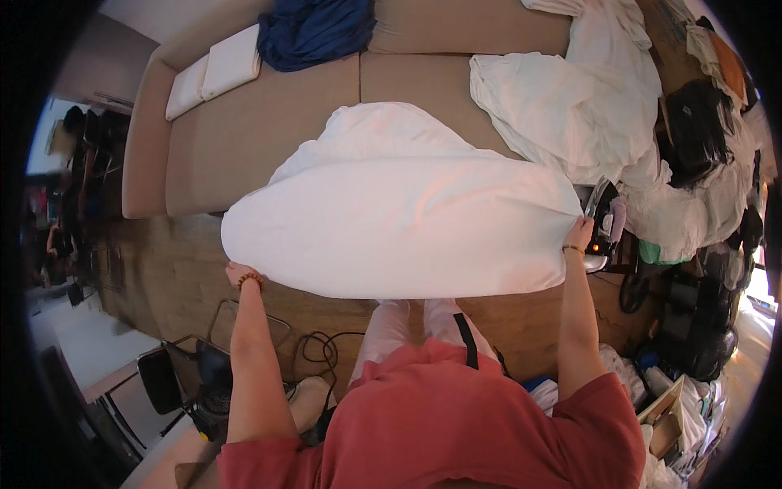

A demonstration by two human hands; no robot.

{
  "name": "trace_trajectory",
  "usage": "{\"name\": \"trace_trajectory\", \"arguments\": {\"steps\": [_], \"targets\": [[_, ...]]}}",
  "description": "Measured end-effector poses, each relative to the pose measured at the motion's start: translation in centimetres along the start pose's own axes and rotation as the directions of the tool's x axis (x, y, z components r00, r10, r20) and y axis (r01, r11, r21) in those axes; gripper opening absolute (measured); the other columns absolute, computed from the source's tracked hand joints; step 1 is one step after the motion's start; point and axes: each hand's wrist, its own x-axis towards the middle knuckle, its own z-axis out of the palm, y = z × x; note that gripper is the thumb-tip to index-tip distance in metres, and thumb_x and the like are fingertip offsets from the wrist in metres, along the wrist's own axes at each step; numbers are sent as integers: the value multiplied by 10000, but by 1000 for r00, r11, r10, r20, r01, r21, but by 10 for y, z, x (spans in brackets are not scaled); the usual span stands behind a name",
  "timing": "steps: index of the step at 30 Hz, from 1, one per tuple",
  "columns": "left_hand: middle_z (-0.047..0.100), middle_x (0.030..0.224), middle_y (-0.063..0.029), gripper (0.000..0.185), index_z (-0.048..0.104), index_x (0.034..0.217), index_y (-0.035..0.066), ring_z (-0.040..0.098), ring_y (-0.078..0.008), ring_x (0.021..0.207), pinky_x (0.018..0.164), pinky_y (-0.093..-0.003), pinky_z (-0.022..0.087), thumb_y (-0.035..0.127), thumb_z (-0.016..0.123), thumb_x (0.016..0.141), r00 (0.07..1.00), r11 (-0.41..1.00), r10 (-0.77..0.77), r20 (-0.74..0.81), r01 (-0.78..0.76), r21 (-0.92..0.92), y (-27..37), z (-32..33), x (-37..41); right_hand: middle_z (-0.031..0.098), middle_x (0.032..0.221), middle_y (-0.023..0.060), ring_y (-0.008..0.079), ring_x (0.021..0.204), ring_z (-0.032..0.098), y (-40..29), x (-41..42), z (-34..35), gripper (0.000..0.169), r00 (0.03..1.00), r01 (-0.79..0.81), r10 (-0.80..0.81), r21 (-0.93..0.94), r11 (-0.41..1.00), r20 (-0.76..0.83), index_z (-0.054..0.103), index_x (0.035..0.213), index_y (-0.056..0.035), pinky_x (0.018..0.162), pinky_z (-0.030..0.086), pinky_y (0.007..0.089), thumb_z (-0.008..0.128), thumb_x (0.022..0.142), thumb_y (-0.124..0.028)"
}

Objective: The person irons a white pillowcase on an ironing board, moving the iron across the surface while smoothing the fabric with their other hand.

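A white cloth (391, 226) lies spread over what looks like an ironing board, whose surface is hidden beneath it. At the board's left end, my left hand (242, 273) grips the near edge of the cloth. My right hand (578, 233) pinches the cloth at the right end, where creases run inward from the fingers. Just beyond that hand, a clothes iron (603, 223) with an orange light lit rests at the board's right end. Part of the cloth bunches up along the far side, towards the sofa.
A beige sofa (263, 140) stands beyond the board, bearing folded white cloths (231, 61), a dark blue cloth (314, 30) and a large white sheet (562, 104). A black cable (317, 351) coils on the wooden floor near a chair (160, 380). Clutter and a box (666, 406) sit right.
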Motion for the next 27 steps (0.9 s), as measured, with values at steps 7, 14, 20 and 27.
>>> {"name": "trace_trajectory", "arguments": {"steps": [7, 14, 20, 27], "targets": [[562, 906, -233, 338, 489, 966, -49, 550, -372, 816, 692, -434, 443, 246, 338, 903, 879, 835, 473, -57, -427, 347, -12, -23, 13, 559, 741, 59, 142, 703, 505, 25, 18, -89, 359, 928, -334, 281, 212, 918, 245, 554, 808, 26, 657, 411, 285, 546, 814, -332], [538, 849, -90, 341, 459, 994, -20, 526, -154, 727, 581, -259, 429, 299, 377, 908, 928, 677, 357, -107, -336, -655, -15, -129, -6, 568, 680, -11, 62, 612, 485, -47, -15, -221, 301, 910, -384, 288, 346, 856, 298, 628, 775, 6, 560, 383, 212, 638, 768, -295], [525, 793, -226, 368, 468, 833, -76, 487, -310, 702, 680, -379, 398, 269, 363, 907, 813, 856, 490, -314, -517, -6, -109, -211, -29, 554, 645, -1, 75, 590, 461, 28, -64, -260, 289, 940, -148, 143, -7, 989, 311, 623, 725, 29, 556, 392, 225, 651, 747, -257], [537, 901, -284, 389, 506, 905, -83, 499, -422, 832, 717, -436, 398, 277, 360, 902, 878, 873, 416, -238, -312, 374, -202, -164, -12, 486, 606, 4, 88, 578, 421, 113, -129, -204, 234, 895, -320, 333, -93, 943, 298, 576, 727, 32, 543, 370, 238, 611, 771, -195]]}}
